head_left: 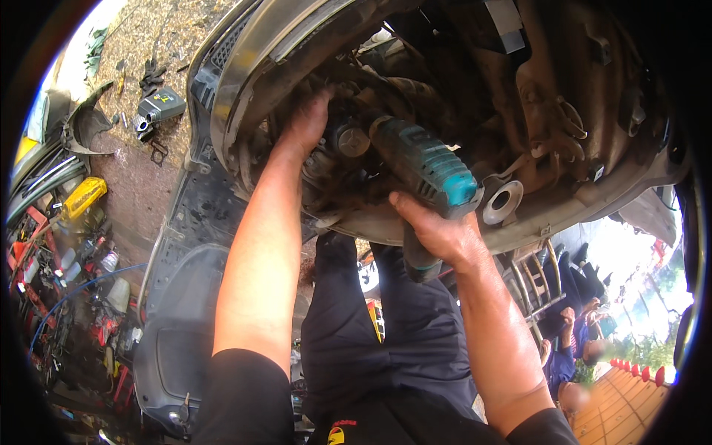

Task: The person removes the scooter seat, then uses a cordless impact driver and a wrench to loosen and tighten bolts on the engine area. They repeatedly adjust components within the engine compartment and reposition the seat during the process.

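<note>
Wrapped around the grip of a teal and black cordless impact driver [426, 163], my right hand [445, 230] holds it at a slant, its nose pointing up and left into a dirty vehicle cavity. My left hand [308, 122] reaches deep into the same cavity, left of the tool's nose; its fingers are lost in shadow, so what they touch is hidden. Between hand and tool sits a round metal part [352, 139]. A pale ring-shaped part [503, 202] lies right of the tool's battery end. The curved body edge [245, 96] arches around the cavity on the left.
A vehicle door [185, 326] stands open at my left. Beyond it are a grey oil bottle [163, 104], a black glove [152, 74], a yellow bottle-like object [85, 196] and a heap of tools and parts [74, 297]. People [575, 348] sit by a metal rack [538, 285] at right.
</note>
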The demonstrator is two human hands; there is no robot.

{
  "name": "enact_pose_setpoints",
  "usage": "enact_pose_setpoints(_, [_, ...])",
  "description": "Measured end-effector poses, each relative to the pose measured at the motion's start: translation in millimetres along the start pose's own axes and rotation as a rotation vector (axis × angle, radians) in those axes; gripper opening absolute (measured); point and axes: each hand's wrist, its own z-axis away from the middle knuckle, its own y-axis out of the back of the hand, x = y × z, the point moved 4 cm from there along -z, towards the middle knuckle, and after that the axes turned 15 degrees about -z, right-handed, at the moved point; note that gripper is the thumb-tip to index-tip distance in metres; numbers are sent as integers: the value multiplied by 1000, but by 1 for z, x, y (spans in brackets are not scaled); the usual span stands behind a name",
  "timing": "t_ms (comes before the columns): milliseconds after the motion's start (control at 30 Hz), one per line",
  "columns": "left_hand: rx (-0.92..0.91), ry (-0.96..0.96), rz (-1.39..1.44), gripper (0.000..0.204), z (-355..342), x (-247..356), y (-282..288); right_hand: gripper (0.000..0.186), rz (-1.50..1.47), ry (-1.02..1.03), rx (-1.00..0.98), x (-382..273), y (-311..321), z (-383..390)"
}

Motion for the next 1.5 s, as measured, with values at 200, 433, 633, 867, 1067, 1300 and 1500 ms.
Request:
enact_pose_setpoints(200, [5, -1, 11, 57, 9, 8, 4, 48, -18, 58, -5, 1, 2, 1])
enact_pose_setpoints(433, [-82, 35, 3, 55, 16, 21, 10, 46, 1, 110, -1, 1, 2, 2])
enact_pose_setpoints(633, [-78, -39, -36, 54, 12, 16, 8, 41, 69, 46, 6, -11, -3, -2])
enact_pose_setpoints(867, [102, -41, 114, 44, 12, 18, 2, 36, 300, 42, -53, -37, -6, -10])
enact_pose_setpoints(1067, [-17, 54, 150, 45, 9, 15, -5, 32, 164, 16, -39, -30, -3, -17])
enact_pose_setpoints(1300, [310, -96, 21, 42, 53, 19, 21, 45, -37, 80, 49, 11, -2, 30])
enact_pose_setpoints(1500, [183, 171, 223, 41, 143, -9, 11, 25, -283, 159, -24, 51, 17, 127])
